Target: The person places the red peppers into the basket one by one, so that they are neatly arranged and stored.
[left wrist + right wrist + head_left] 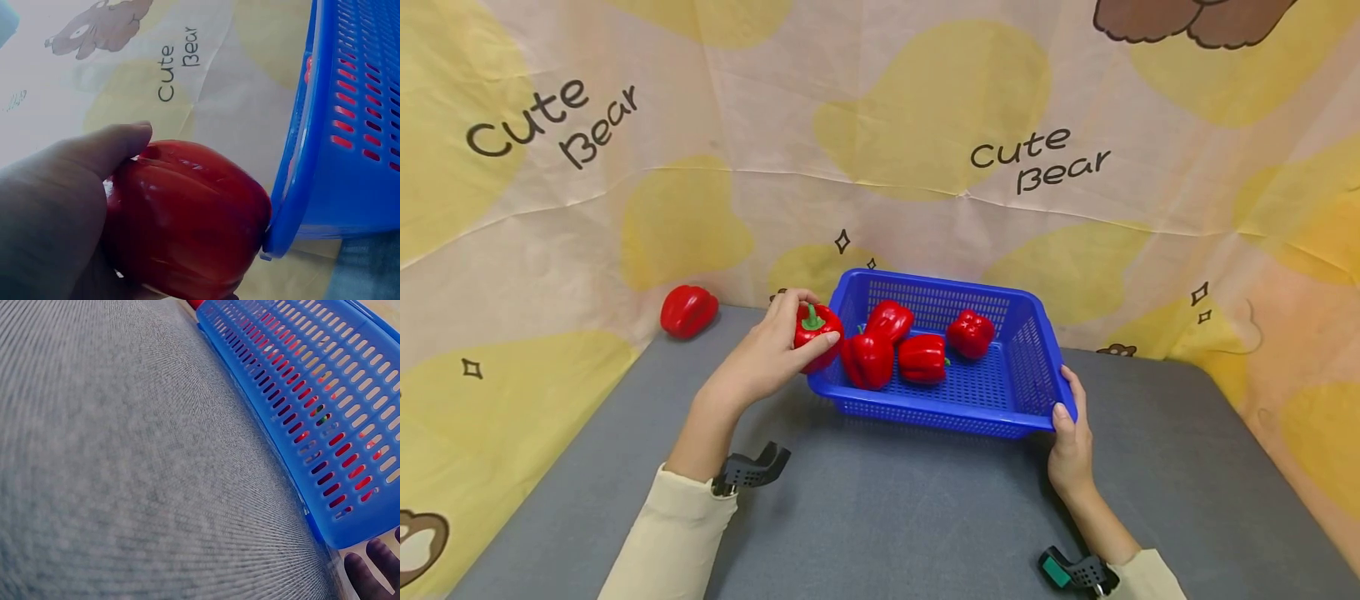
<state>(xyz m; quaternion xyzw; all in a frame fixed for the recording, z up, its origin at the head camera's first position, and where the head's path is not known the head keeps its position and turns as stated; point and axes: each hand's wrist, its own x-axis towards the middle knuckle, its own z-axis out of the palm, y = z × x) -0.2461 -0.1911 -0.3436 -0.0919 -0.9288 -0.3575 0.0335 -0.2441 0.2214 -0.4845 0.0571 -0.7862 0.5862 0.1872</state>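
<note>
A red bell pepper point(827, 346) with a green stem is gripped in my left hand point(769, 354), just at the left rim of a blue plastic basket point(925, 410). In the left wrist view the held pepper point(187, 219) sits against or very near the basket's rim point(297, 194); thumb and fingers curl round it. My right hand point(1071, 442) holds the basket's right front corner, thumb over the rim. Inside the basket lie several red bell peppers, among them one toward the right point(971, 334) and one in the front middle point(923, 359).
Another red bell pepper point(689, 312) lies at the back left of the grey table point(895, 508). Behind the table hangs a yellow patterned cloth point(925, 108). Black bands with small devices are on both wrists, such as the left one point(752, 468).
</note>
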